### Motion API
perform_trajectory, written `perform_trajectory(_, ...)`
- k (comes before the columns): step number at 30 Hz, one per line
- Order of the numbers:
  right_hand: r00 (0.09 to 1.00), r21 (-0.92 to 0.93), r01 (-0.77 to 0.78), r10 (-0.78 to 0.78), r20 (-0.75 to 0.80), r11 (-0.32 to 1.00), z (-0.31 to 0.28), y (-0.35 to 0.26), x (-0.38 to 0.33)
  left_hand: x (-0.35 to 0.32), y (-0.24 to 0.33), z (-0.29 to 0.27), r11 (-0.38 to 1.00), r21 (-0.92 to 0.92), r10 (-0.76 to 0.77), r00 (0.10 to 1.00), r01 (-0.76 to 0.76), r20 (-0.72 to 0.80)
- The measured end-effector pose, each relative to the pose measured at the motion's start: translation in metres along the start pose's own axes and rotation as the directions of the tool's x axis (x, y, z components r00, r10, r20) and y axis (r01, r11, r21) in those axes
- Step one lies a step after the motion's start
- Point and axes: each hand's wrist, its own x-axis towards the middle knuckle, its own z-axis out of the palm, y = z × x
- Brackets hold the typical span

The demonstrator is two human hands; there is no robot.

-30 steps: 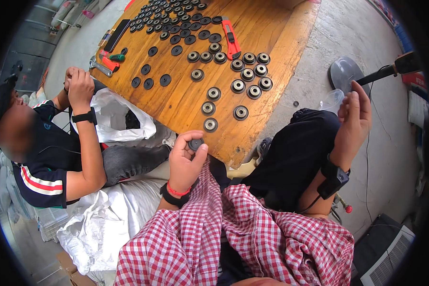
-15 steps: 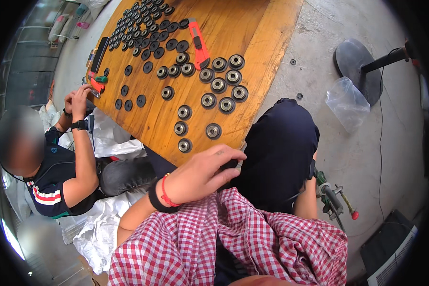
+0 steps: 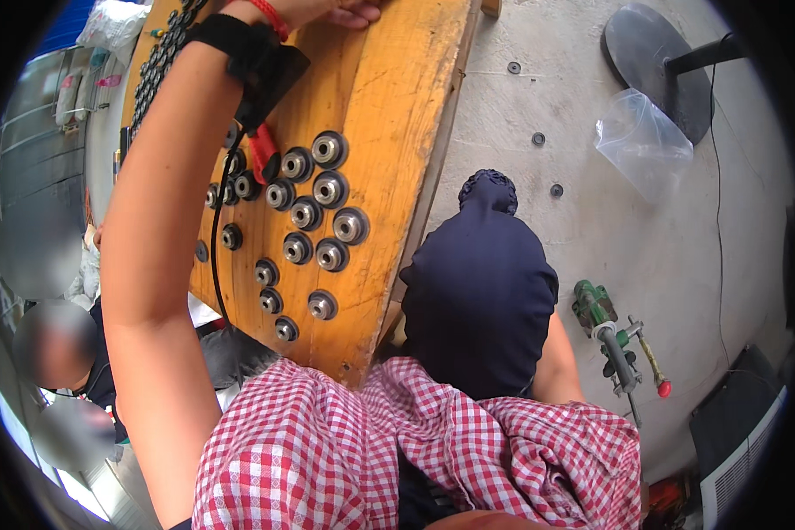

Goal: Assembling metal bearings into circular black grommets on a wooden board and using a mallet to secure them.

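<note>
Currently L hand (image 3: 340, 11) part-cropped, visible fingers slightly bent over brown wooden table (image 3: 393, 132); can't tell if holding sth. Round silver-metal wheels w/ black rims (image 3: 306, 213) lie bodyward of it, red plastic cutter (image 3: 262, 152) alongside.

wooden table (image 3: 402, 97): warm orange-brown, streaked with darker grain lines. round pieces (image 3: 330, 188): black rims, silver-grey metal centres, dark holes. cutter (image 3: 261, 152): red body, black end. bracelet (image 3: 271, 18): bright red; wristband (image 3: 225, 37) is plain black. person's garment (image 3: 283, 450): small red-and-white check all over. trousers (image 3: 481, 300): plain dark navy. floor (image 3: 601, 238): pale grey, faintly mottled; rings (image 3: 539, 139) on it are black. stand (image 3: 636, 49): dark grey. bag (image 3: 640, 137): clear, colourless. cable (image 3: 718, 221): black. machine (image 3: 585, 305) shows green, with grey bar (image 3: 620, 358) and red knob (image 3: 663, 389).
</note>
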Motion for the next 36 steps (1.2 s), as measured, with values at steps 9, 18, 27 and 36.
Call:
perform_trajectory(9, 0.983, 0.037, 0.024, -0.017, -0.184, 0.999, -0.034, 0.006, 0.054, -0.065, -0.010, 0.021, 0.898, 0.440, 0.138, 0.928, 0.030, -0.346)
perform_trajectory(18, 0.866, 0.033, -0.004, 0.020, -0.499, 0.999, -0.075, 0.025, 0.026, -0.173, -0.034, 0.082, 0.778, 0.626, 0.102, 0.973, 0.051, -0.207)
perform_trajectory(27, 0.705, 0.672, -0.635, 0.642, 0.301, 0.382, 0.012, 0.102, -0.072, -0.187, -0.039, 0.060, 0.688, 0.725, 0.224, 0.959, -0.027, -0.176)
perform_trajectory(36, 0.992, 0.659, -0.069, 0.124, -0.036, 0.749, 0.069, 0.048, 0.044, -0.172, -0.154, 0.154, 0.688, 0.725, 0.216, 0.964, -0.039, -0.153)
